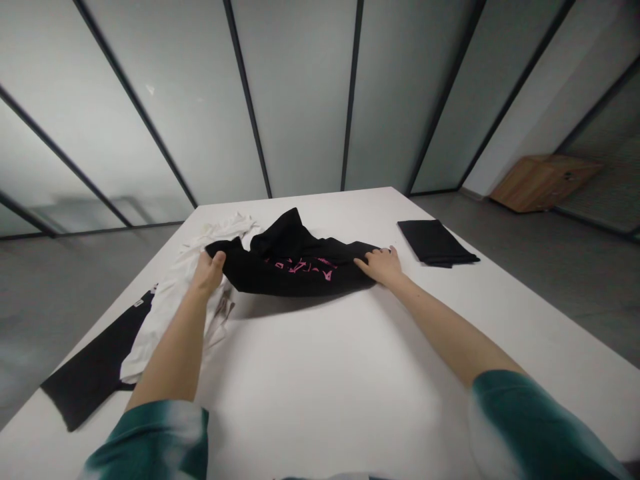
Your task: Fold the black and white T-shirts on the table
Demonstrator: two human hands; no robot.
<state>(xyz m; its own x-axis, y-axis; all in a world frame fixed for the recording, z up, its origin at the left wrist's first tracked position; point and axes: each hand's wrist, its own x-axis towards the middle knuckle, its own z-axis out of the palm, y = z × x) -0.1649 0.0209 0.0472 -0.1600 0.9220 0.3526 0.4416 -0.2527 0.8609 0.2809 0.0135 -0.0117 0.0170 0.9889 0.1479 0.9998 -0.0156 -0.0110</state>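
Note:
A black garment with pink lettering [305,283] is stretched between my two hands over the white table [320,373]. My left hand [210,270] is closed on its left end, thumb on top, and that end is raised off the table. At the other end, my right hand [383,265] grips the fabric, its fingertips partly hidden behind the cloth. The near edge sags between the hands and casts a shadow on the table. A loose fold of the garment stands up at the back. Its exact kind cannot be made out.
White crumpled clothing [170,313] lies along the table's left side, partly over another black garment [100,363] that reaches the left edge. On the right rests a folded black cloth [436,241]. Frosted glass panels [300,100] rise beyond the table; a wooden cabinet [537,183] stands at far right.

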